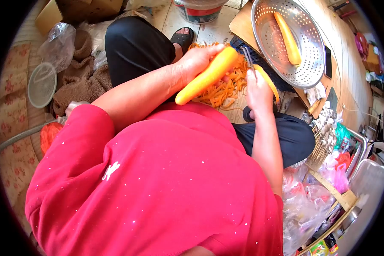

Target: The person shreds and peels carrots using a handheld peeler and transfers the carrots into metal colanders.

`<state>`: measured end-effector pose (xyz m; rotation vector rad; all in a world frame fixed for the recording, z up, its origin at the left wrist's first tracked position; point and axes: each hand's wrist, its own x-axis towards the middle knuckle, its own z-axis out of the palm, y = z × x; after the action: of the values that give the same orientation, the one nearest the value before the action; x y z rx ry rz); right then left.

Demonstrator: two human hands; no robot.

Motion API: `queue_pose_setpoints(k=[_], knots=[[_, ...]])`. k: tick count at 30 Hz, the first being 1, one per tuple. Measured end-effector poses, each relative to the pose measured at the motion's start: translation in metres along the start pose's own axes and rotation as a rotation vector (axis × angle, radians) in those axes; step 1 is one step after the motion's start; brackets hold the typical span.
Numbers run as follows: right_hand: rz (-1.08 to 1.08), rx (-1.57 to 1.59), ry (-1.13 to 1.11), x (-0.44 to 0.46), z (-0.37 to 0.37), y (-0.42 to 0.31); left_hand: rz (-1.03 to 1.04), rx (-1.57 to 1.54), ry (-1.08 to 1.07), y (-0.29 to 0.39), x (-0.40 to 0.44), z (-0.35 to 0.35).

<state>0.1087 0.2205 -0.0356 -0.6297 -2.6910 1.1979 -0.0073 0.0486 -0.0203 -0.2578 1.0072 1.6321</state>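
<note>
My left hand [197,62] is closed around a thick peeled-looking carrot [205,80], which slants down toward my red top. Close to its upper end, my right hand [259,90] grips a metal peeler [248,57]. I cannot tell whether the blade touches the carrot. A curved yellow-orange piece [269,83] shows beside my right hand; whether it is held or lies behind is unclear. Below both hands, a heap of orange carrot peelings [228,90] lies between my legs.
A perforated metal colander [266,53] holding one carrot [289,40] rests on a board at upper right. A bucket [199,12] stands ahead. Brown cloth [79,87] lies at left, and plastic bags [305,205] fill the lower right.
</note>
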Motion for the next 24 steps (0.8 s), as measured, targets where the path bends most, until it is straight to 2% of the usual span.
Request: queue_pose_setpoints(k=[1,2,4,6,8,10,12,14,16,18,20,21,22,24], knots=[[0.000,-0.025,-0.059,-0.007,-0.004,-0.017,0.018,0.026,0.108,0.006,-0.005,0.008],[0.003,0.081,-0.107,-0.019,-0.005,-0.035,0.021,0.025,0.111,0.007,0.004,0.004],[-0.083,0.103,-0.217,-0.038,-0.004,-0.056,0.143,-0.009,0.270,0.008,0.021,-0.005],[-0.244,0.153,-0.237,-0.051,0.001,-0.062,0.121,-0.007,0.283,0.014,0.021,-0.003],[-0.278,0.154,-0.232,-0.052,0.004,-0.061,0.128,-0.019,0.286,0.017,0.021,0.002],[-0.234,0.015,-0.184,-0.045,0.006,-0.058,0.135,-0.012,0.277,0.013,0.015,0.009],[-0.097,0.040,-0.095,-0.024,0.004,-0.040,0.056,0.103,0.148,0.006,0.005,0.011],[0.008,-0.039,-0.075,-0.003,-0.002,-0.020,0.006,0.040,0.030,-0.003,0.001,0.007],[0.214,-0.082,-0.126,0.008,-0.009,-0.013,-0.093,0.081,-0.038,-0.002,-0.011,0.013],[0.210,-0.133,-0.140,0.009,-0.011,-0.008,-0.063,0.049,-0.021,0.004,-0.007,0.010],[-0.028,0.016,-0.107,-0.006,-0.010,-0.013,0.003,0.002,0.090,0.008,-0.001,0.005],[-0.035,0.016,-0.061,-0.019,-0.005,-0.026,0.030,0.026,0.143,0.011,0.003,0.003],[-0.137,0.121,-0.080,-0.027,-0.004,-0.040,0.056,0.050,0.195,0.013,0.007,0.001],[-0.205,0.081,-0.238,-0.044,-0.003,-0.052,0.068,0.010,0.230,0.017,0.017,0.000]])
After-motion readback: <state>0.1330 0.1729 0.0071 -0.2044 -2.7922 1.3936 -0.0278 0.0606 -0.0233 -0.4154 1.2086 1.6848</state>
